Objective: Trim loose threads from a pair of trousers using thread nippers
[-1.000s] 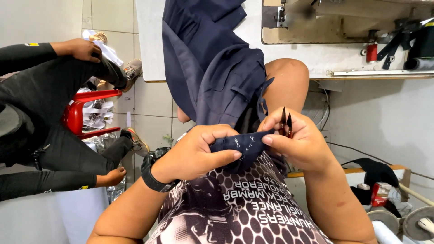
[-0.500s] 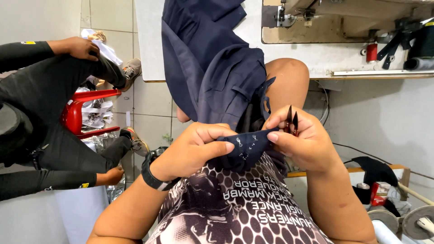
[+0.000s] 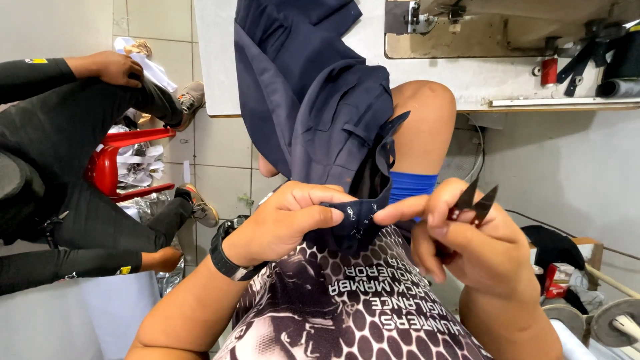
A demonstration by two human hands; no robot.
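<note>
The head camera is looking down at a person who is working on a dark navy garment (image 3: 313, 113) that is hanging from the edge of the white sewing table (image 3: 220, 60) down over the knee (image 3: 427, 120) and into the lap. The left hand (image 3: 287, 223) is pinching a small folded end of the cloth (image 3: 353, 217) between thumb and curled fingers, holding it taut just above the patterned shirt (image 3: 347, 313). The right hand (image 3: 460, 240) is gripping a pair of small black thread snips (image 3: 475, 203), blades pointing up and slightly parted, while its forefinger is stretching across to touch the same folded end. The snips are sitting just beside the cloth, not yet on it.

Judging from this, the person is inspecting a seam end and trimming loose threads. The next cut is calling for the left hand to be keeping the fold tight and still, and for the blade tips to be turning down to the stray thread without nicking the fabric itself.

At the left, another person in black sleeves (image 3: 53, 133) is sitting by a red stool (image 3: 117, 163), well apart, with a hand (image 3: 107, 67) on something white.
</note>
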